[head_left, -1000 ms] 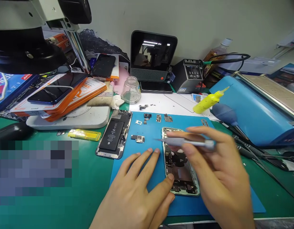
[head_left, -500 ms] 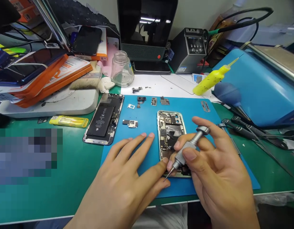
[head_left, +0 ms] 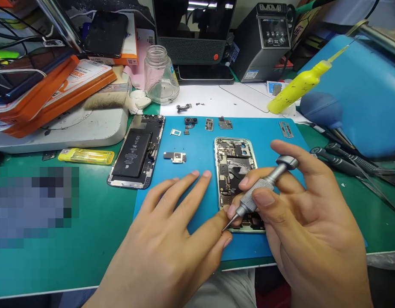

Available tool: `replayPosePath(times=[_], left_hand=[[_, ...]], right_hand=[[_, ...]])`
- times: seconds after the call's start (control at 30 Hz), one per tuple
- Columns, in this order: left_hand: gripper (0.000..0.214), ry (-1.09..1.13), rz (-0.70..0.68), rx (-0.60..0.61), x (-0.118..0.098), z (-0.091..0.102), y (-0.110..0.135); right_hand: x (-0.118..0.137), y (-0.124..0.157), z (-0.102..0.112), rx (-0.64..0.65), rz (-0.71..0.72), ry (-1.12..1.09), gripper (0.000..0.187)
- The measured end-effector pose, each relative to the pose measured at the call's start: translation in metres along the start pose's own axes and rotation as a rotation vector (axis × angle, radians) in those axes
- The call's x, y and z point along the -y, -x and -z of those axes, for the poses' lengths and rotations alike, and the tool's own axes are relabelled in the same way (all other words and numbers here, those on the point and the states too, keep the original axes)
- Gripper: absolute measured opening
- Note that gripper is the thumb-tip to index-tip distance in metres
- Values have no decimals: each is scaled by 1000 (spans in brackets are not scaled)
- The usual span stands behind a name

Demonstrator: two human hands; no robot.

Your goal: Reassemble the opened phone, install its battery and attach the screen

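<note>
Screwdriver point(head_left: 255, 194) gripped in the right hand point(head_left: 309, 220), and what a slant it has: knurled silver barrel between thumb and fingers, cap high under the raised forefinger, blade angling down to the left. That tip comes in right at the forefinger and thumb of the left hand point(head_left: 167, 235); whether it touches skin, I cannot tell.

The left hand lies low across the blue mat point(head_left: 200, 147), three fingers fanned out, forefinger and thumb at the near left corner of the opened phone point(head_left: 237, 167). Whether those two pinch anything, I can't call it from here. The phone itself lies insides up around the mat's middle, its lower end just short of the near edge, partly hidden by the right hand.

Look along the far edge: a SIM tray point(head_left: 176, 132), a camera module point(head_left: 191, 122), two metal shields point(head_left: 225, 123), and out in the far right corner, a perforated metal plate point(head_left: 286, 129)! Nearer the left edge sits a small bracketed part point(head_left: 176, 157). At that same edge lies a display assembly point(head_left: 152, 160) bearing a black battery point(head_left: 132, 153), with a yellow lighter point(head_left: 86, 156) beside it on the green table point(head_left: 97, 231).
</note>
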State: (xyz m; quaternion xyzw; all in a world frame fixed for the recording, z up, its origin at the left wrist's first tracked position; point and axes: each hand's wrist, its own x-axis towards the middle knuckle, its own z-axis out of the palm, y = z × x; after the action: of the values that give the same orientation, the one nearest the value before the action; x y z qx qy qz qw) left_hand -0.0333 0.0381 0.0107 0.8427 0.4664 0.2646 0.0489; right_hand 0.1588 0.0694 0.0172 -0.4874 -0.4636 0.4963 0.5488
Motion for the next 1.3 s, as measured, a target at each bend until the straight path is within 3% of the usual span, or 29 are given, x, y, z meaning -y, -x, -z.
replayPosePath(times=[0.2,0.8,0.97,1.03,1.07,1.13,1.2,1.27,1.3], left_hand=[[32,-19,-9,10,-1,-1,-1],[32,-20,7,26,1,3,-3],[29,-27,-69,40,8,-1,4],[34,-22,-121,15,10,-8,9],[33,2,-64,-45,11,-13,12],[32,54,-38,-98,10,-23,17],[33,83,-31,-145,10,-32,20],[34,92,-42,-176,10,-38,21],[34,90,-49,-186,10,-40,22]], right_hand=[[0,1,2,-48,-5,27,52],[0,3,3,-27,23,81,53],[1,4,-2,11,6,-7,50],[4,5,0,-47,43,-39,46],[6,6,3,-113,86,-35,46],[12,7,15,-287,209,49,51],[16,6,34,-442,346,308,58],[19,4,55,-458,431,749,53],[19,1,64,-379,446,987,45]])
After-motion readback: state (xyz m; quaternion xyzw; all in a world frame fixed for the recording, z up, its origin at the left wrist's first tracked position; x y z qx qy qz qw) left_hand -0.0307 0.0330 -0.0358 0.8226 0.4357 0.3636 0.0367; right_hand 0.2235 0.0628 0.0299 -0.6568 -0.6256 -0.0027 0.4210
